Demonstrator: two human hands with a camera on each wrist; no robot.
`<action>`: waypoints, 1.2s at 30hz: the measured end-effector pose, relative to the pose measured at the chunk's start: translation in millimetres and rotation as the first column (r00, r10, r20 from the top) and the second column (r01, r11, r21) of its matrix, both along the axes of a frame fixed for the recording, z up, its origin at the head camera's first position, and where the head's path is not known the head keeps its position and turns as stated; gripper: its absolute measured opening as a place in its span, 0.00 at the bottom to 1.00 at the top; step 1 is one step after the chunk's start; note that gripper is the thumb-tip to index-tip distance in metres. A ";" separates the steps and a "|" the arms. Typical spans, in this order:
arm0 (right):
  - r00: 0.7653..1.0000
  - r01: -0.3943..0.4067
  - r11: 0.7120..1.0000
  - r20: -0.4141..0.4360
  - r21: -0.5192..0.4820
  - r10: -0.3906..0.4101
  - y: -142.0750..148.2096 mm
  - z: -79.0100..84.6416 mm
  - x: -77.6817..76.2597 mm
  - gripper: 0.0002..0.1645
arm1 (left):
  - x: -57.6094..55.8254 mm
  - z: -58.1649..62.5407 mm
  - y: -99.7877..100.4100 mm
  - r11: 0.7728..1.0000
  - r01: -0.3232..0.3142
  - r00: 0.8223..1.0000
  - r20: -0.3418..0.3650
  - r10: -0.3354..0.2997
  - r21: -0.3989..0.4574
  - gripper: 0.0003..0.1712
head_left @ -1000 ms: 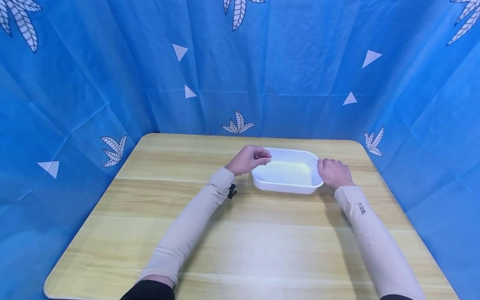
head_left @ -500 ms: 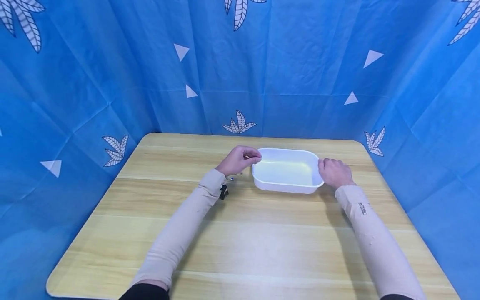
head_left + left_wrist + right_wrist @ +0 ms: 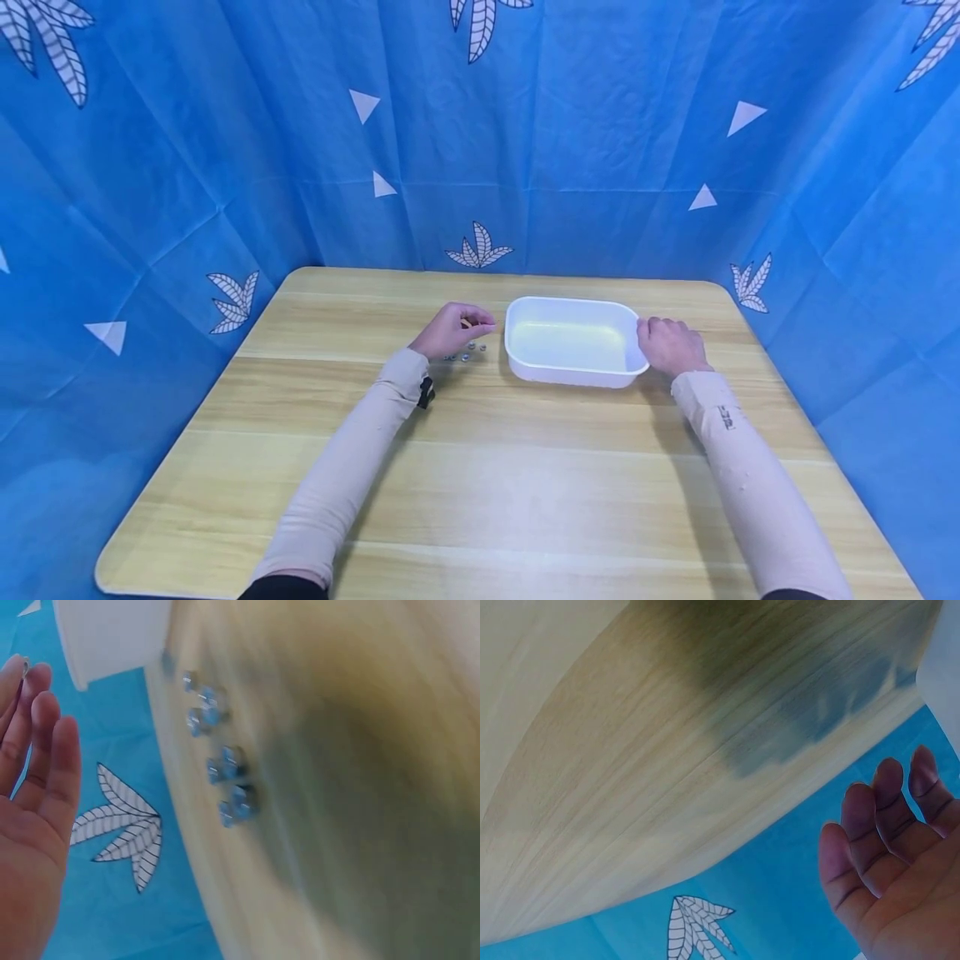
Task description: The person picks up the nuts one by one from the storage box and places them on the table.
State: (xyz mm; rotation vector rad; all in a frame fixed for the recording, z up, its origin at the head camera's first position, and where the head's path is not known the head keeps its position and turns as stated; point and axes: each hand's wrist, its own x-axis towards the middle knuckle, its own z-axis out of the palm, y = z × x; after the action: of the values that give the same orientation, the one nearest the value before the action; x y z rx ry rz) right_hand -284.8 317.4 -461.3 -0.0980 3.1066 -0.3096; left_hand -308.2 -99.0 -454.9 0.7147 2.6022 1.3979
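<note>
My left hand [image 3: 448,330] is just left of a white plastic tray [image 3: 577,375], low over the table. Thumb and forefinger pinch a small shiny metal piece [image 3: 26,666], mostly covered by the fingertips in the left wrist view. Beneath and beside this hand lie several small silvery metal pieces [image 3: 233,761] on the wood, blurred and bluish with reflections. At the tray's right end my right hand [image 3: 672,346] holds the rim, fingers curled over it. The right wrist view shows those fingers [image 3: 859,825] bent beside the tray's white wall; the thumb is hidden there.
The light wooden table [image 3: 480,500] has rounded corners. A blue curtain [image 3: 570,167] with white leaf and triangle prints closes off its back and sides. Both forearms wear pale sleeves, and a black band [image 3: 426,392] shows at the left wrist.
My left hand has moved left from above the tray's left rim, down toward the metal pieces, which now show beside it. The right hand and tray have stayed in place.
</note>
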 end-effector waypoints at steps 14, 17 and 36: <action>1.000 0.003 1.000 0.001 -0.006 -0.003 -2.3 0.0 1.9 0.41 | -1.8 -28.1 -13.5 0.982 0.025 1.000 0.017 -0.023 -0.185 0.08; 1.000 0.000 1.000 0.000 -0.007 0.000 -2.5 0.5 1.9 0.41 | -2.4 -28.9 -13.2 0.978 0.041 0.999 0.019 -0.038 -0.205 0.06; 1.000 0.002 1.000 -0.014 -0.011 -0.002 0.4 -2.1 0.6 0.41 | -1.1 -27.6 -10.2 0.917 0.101 0.994 0.008 -0.106 -0.385 0.07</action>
State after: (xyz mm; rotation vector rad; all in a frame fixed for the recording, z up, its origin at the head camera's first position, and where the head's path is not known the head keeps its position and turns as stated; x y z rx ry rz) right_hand -284.2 317.8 -463.4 -0.0977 3.1190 -0.3281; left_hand -309.2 -109.1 -482.5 0.7860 2.6829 0.8131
